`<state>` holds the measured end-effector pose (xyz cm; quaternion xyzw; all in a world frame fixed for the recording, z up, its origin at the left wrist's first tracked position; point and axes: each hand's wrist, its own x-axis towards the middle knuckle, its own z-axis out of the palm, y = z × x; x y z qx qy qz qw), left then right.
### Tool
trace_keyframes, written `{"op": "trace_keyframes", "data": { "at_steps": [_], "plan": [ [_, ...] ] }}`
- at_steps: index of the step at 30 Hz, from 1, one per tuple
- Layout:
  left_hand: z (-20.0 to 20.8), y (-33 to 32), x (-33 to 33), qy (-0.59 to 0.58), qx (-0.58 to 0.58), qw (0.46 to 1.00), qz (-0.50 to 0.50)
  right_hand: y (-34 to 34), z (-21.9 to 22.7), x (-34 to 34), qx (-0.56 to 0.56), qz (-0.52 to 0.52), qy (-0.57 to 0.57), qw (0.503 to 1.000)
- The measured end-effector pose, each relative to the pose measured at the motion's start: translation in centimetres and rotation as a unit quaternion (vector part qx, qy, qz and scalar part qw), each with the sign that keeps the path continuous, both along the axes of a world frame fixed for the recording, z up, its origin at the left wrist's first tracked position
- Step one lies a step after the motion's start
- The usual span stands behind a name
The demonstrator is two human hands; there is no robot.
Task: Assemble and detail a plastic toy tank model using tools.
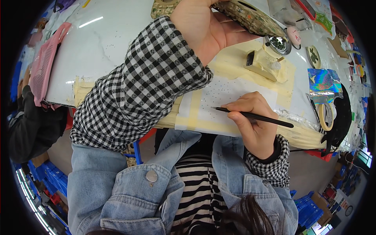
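At the top middle, my left hand [203, 31] is palm up with its fingers around a camouflage-patterned piece [250, 17]. This piece is long, curved and rough-textured, with a dark slot in its upper side; the picture's edge cuts it off. My right hand [254, 123] pinches a slim black pointed tool [262, 118] like a pen. Whether it is a fine brush or tweezers I cannot tell. Its thin tip is just over a white sheet [188, 115] dotted with several tiny dark specks, at the table's near edge.
A cream block holding a small bottle [276, 65] stands beyond the sheet. Nearby are a round dish of dark green bits [278, 44], a tape roll [326, 116] and a shiny holographic packet [324, 82]. A pink basket [49, 62] and another person's dark sleeve [37, 125] are at left.
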<state>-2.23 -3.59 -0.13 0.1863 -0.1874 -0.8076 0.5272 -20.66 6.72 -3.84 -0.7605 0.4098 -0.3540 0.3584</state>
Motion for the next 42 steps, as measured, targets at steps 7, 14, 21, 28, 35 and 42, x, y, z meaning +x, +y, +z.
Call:
{"op": "trace_keyframes", "data": {
  "at_steps": [7, 14, 21, 28, 35, 42],
  "plan": [
    [-0.1, 0.0, 0.1, -0.006, -0.001, 1.000, -0.001, -0.1, 0.0, 0.1, -0.005, 0.000, -0.008, 1.000],
    [0.1, 0.0, 0.0, 0.008, 0.003, 1.000, -0.005, 0.0, 0.2, 0.1, -0.009, 0.000, -0.005, 1.000],
    [-0.1, -0.1, 0.2, 0.013, 0.009, 1.000, -0.009, 0.1, 0.0, -0.3, 0.005, -0.002, -0.061, 0.998],
    [0.2, 0.1, -0.4, -0.096, 0.004, 0.995, 0.025, -0.7, 2.6, -2.7, 0.026, -0.004, -0.211, 0.977],
    [2.1, 1.1, 1.0, -0.242, -0.074, 0.966, -0.046, -4.8, 8.9, -4.5, 0.041, 0.013, -0.227, 0.973],
    [2.3, 1.1, -0.1, -0.265, -0.097, 0.926, -0.251, -9.0, 9.7, -4.8, 0.201, 0.036, -0.250, 0.946]
  ]
}}
